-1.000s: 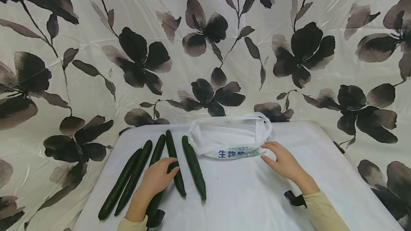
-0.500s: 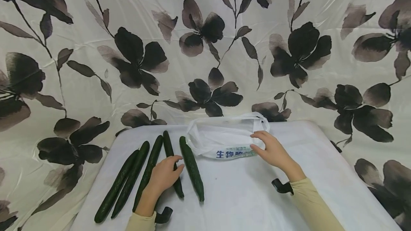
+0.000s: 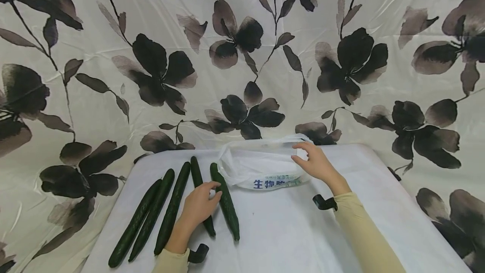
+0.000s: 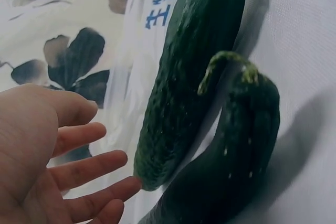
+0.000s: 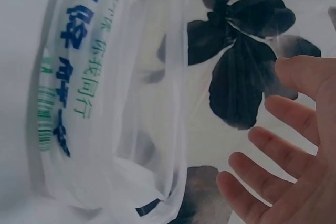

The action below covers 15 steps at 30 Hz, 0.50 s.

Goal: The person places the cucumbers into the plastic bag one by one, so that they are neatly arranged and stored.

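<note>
Backdrop cloth, floral print, hangs behind and drapes round the table, so the white top stands out. The table is covered white; everything lies flat on it.

Bag sits at the far middle of the table, thin white plastic, blue print toward me, mouth up and slack. It lies just right of the cucumbers, a short reach from either hand.

Five cucumbers lie side by side left of the bag, long axes running away from me, fanned a bit. The rightmost cucumber has its far tip almost touching the bag.

My right hand is at the bag's right handle, fingers loosely spread and relaxed, gripping nothing; the wrist view shows the fingers apart with film just beside them, not pinched.

My left hand rests over the fourth cucumber, fingertips reaching the rightmost one. Fingers straight, wide, not wrapped; the wrist view shows a fingertip at the rind.

Versus a second ago: right hand has moved up from the bag's near edge to its handle. Left hand has slid right, from the third and fourth cucumbers toward the rightmost. Cucumbers and bag unchanged.
</note>
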Each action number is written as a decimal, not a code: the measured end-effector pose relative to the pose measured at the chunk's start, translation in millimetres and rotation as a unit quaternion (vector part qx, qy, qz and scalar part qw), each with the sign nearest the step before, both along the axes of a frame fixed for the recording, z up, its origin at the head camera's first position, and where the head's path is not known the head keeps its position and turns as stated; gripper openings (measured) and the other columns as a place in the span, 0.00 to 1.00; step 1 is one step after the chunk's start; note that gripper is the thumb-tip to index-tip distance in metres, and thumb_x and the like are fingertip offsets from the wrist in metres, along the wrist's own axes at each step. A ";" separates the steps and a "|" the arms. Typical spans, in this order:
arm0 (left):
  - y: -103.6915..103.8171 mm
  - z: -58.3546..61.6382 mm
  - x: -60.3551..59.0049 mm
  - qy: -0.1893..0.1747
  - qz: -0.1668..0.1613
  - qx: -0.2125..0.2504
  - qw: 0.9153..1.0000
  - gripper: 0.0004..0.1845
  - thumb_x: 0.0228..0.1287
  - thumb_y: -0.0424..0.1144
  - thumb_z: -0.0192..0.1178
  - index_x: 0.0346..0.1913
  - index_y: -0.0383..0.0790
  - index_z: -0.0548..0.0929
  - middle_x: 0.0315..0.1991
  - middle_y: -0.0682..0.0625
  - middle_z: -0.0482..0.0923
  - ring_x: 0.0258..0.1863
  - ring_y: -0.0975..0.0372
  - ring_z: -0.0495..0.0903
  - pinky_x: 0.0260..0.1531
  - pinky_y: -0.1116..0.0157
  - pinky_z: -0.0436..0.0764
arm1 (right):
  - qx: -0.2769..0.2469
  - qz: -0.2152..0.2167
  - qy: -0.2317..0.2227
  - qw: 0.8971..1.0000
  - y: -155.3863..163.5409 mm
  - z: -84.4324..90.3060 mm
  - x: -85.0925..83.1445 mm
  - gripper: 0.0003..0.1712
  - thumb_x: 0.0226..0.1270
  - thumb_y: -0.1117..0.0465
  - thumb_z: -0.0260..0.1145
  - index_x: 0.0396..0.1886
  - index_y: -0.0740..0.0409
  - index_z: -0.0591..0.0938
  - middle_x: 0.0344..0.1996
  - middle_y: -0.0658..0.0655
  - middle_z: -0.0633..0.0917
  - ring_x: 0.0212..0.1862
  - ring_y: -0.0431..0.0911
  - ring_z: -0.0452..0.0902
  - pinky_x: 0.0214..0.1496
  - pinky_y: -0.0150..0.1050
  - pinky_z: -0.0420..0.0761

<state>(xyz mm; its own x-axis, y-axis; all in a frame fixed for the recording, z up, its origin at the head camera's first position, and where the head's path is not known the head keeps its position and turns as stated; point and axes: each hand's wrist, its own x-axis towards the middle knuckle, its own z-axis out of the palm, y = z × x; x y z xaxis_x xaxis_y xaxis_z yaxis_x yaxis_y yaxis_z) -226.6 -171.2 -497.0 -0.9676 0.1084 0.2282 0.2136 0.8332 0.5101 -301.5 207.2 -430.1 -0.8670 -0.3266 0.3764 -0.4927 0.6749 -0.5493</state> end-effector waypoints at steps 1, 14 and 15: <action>1.1 -0.7 -0.7 -0.001 -0.003 0.003 1.000 0.16 0.66 0.45 0.62 0.54 0.46 0.83 0.49 0.49 0.82 0.41 0.55 0.82 0.36 0.54 0.80 | 0.000 0.000 -0.001 1.000 1.0 1.2 -3.8 0.21 0.67 0.59 0.67 0.57 0.63 0.79 0.57 0.63 0.77 0.60 0.58 0.72 0.53 0.55 0.77; -2.0 -6.7 -0.4 -0.006 -0.029 0.047 0.998 0.20 0.63 0.45 0.66 0.58 0.48 0.81 0.53 0.48 0.79 0.47 0.52 0.81 0.40 0.51 0.80 | 0.000 -0.058 -0.060 0.996 22.4 -6.0 -48.9 0.33 0.59 0.54 0.73 0.60 0.65 0.76 0.68 0.72 0.59 0.69 0.67 0.53 0.66 0.65 0.58; -3.6 -6.8 -1.1 -0.004 -0.026 0.046 0.999 0.21 0.63 0.45 0.66 0.58 0.48 0.81 0.54 0.48 0.79 0.47 0.52 0.81 0.41 0.51 0.80 | 0.000 -0.061 -0.066 0.996 23.3 -6.8 -51.3 0.33 0.59 0.54 0.73 0.61 0.65 0.76 0.68 0.73 0.58 0.69 0.68 0.52 0.66 0.66 0.57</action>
